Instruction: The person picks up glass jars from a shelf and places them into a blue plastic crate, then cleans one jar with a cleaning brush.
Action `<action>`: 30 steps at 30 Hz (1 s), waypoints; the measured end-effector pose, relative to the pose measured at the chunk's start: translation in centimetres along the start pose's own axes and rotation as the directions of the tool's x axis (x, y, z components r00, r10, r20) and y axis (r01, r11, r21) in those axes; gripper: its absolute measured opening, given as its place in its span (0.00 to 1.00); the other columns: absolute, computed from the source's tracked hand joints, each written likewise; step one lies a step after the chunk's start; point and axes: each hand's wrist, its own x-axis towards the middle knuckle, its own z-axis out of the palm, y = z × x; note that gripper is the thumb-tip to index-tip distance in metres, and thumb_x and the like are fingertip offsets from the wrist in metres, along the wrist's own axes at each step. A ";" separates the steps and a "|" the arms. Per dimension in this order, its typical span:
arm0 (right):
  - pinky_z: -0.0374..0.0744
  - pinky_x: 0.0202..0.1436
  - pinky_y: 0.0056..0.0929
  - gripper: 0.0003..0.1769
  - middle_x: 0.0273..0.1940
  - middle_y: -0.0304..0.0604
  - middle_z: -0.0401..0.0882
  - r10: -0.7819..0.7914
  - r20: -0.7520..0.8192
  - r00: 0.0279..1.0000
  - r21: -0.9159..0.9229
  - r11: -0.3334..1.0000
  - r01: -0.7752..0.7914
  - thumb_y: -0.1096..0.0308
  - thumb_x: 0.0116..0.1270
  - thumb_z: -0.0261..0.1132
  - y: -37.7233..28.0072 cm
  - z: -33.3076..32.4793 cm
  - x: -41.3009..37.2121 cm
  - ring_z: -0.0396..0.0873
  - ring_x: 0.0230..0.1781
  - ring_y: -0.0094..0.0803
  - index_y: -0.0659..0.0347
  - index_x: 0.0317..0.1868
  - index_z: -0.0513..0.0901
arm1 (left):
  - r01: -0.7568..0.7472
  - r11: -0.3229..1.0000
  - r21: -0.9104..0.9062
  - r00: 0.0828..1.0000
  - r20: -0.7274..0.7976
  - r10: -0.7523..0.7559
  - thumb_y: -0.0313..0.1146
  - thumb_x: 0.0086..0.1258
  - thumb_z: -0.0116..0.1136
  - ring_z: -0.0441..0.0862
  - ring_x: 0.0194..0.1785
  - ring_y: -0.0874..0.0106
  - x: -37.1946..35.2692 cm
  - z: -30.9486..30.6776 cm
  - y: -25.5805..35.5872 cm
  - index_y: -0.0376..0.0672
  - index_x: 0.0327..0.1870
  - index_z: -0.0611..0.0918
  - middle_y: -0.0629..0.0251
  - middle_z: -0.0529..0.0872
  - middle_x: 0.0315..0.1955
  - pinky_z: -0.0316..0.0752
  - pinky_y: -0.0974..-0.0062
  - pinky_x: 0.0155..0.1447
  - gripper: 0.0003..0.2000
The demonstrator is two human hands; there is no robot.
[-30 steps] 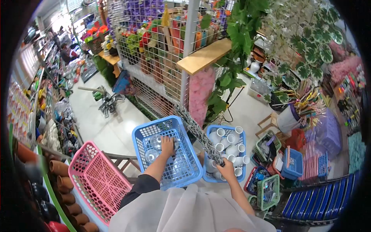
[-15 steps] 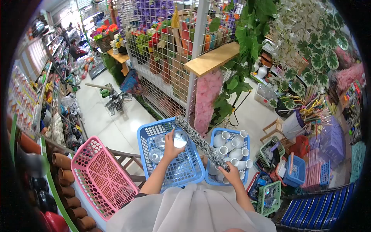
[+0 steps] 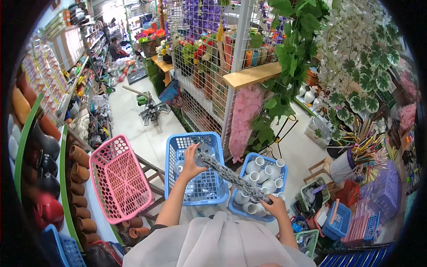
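My left hand (image 3: 192, 163) is wrapped round a clear glass vase (image 3: 206, 150), held above the left blue basket (image 3: 167, 178). The duster's far end partly covers the vase. My right hand (image 3: 276, 207) grips the near end of a fluffy grey-and-black duster (image 3: 233, 178), which slants from the right blue basket to the vase. More clear glassware (image 3: 195, 190) lies in the left basket. Several white vases (image 3: 254, 165) fill the right blue basket (image 3: 283, 178), under and beside the duster.
An empty pink basket (image 3: 120, 178) stands left of the blue ones. Clay pots (image 3: 81, 172) line a shelf at the left. Ahead is a white wire rack (image 3: 200, 89) with a wooden ledge (image 3: 252, 75). Small baskets (image 3: 336, 220) and a bucket of sticks (image 3: 344, 165) stand at the right.
The duster's far end has come down and left onto the glass vase, which it now partly hides. My right hand has shifted slightly right and down. The whole view has turned a little.
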 end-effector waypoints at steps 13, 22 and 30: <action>0.76 0.30 0.42 0.21 0.21 0.52 0.78 -0.137 -0.052 0.989 -0.072 0.989 0.133 0.48 0.52 0.72 5.8 -5.5 -2.6 0.80 0.24 0.50 0.58 0.35 0.83 | -0.039 0.998 0.053 0.997 0.073 0.035 0.34 0.36 0.78 0.64 0.66 0.55 -4.4 -2.4 9.1 0.43 0.69 0.65 0.58 0.71 0.63 0.58 0.61 0.72 0.50; 0.77 0.31 0.42 0.22 0.22 0.51 0.80 -0.233 0.032 0.972 -0.031 0.972 0.234 0.47 0.51 0.72 6.7 -5.8 -4.5 0.81 0.25 0.48 0.56 0.36 0.85 | -0.056 0.995 0.078 0.998 0.032 0.053 0.33 0.36 0.78 0.64 0.66 0.57 -6.7 -2.8 11.9 0.43 0.70 0.64 0.58 0.71 0.63 0.59 0.62 0.73 0.51; 0.77 0.31 0.43 0.22 0.23 0.51 0.80 -0.242 -0.059 0.968 -0.062 0.969 0.239 0.47 0.50 0.72 7.1 -6.1 -5.3 0.81 0.27 0.49 0.57 0.34 0.84 | -0.001 1.000 0.009 0.999 0.047 0.001 0.35 0.37 0.78 0.65 0.66 0.58 -7.9 -1.3 13.3 0.44 0.70 0.65 0.59 0.73 0.62 0.60 0.62 0.71 0.51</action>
